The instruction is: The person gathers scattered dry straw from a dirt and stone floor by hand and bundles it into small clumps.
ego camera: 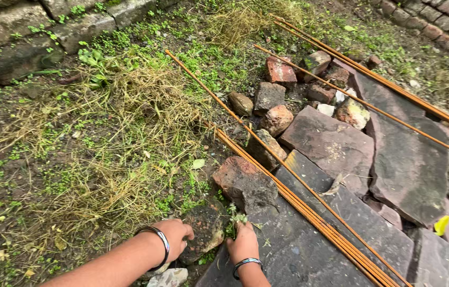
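Note:
My left hand (175, 235) rests palm-down on the ground at the bottom centre, a metal bangle on its wrist, touching a dark mossy stone (204, 228). My right hand (243, 241), also with a bangle, is closed around a small green weed (235, 219) growing between that stone and a dark stone slab (293, 250). A broken brick chunk (243, 182) lies just beyond both hands.
Several long rusty rods (309, 210) run diagonally across the slabs. Loose bricks and rubble (280, 72) lie further off. Dry cut grass (129, 133) and low weeds cover the soil on the left. Brick walls (33, 32) border the back.

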